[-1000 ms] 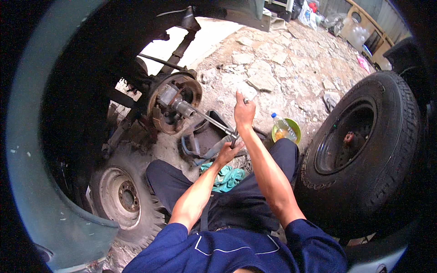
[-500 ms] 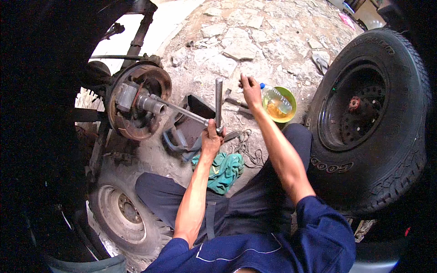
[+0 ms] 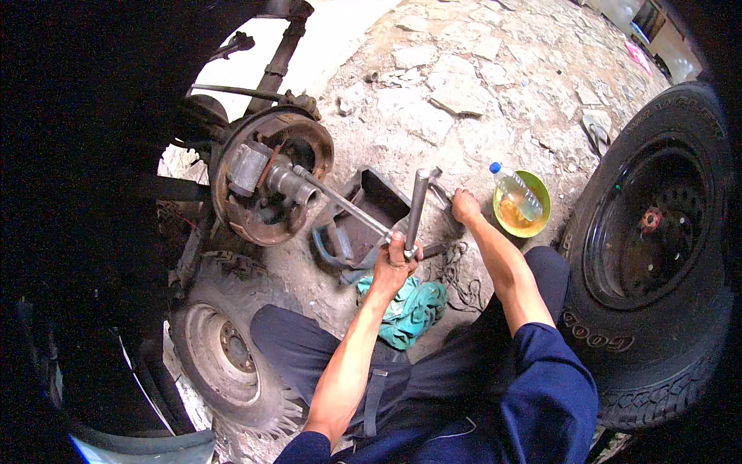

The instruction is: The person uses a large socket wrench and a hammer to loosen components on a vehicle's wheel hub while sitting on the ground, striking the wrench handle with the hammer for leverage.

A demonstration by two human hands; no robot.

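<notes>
My left hand [image 3: 396, 267] is closed around the corner where a long steel bar [image 3: 352, 209] meets an upright steel handle [image 3: 417, 210]. The bar's far end reaches the hub spindle [image 3: 294, 186] of an exposed brake assembly [image 3: 241, 224]. Forward and to the right, my right hand [image 3: 465, 207] is closed at the handle end of a hammer [image 3: 439, 188], just above the ground; its grip is partly hidden. Under my left hand lies a crumpled green cloth [image 3: 410, 313]. A dark open container [image 3: 371, 220] sits below the bar.
A lime-green bowl [image 3: 546, 199] with amber liquid holds a leaning clear bottle [image 3: 516, 192]. A large wheel [image 3: 595, 325] stands at the right, and a worn wheel [image 3: 209, 371] is at lower left. A sandal [image 3: 595, 133] and flat stones lie farther off.
My right hand has come down and back from beside the bottle to the hammer, which now lies at a different angle. My left hand keeps its hold on the bar. The whole view has shifted.
</notes>
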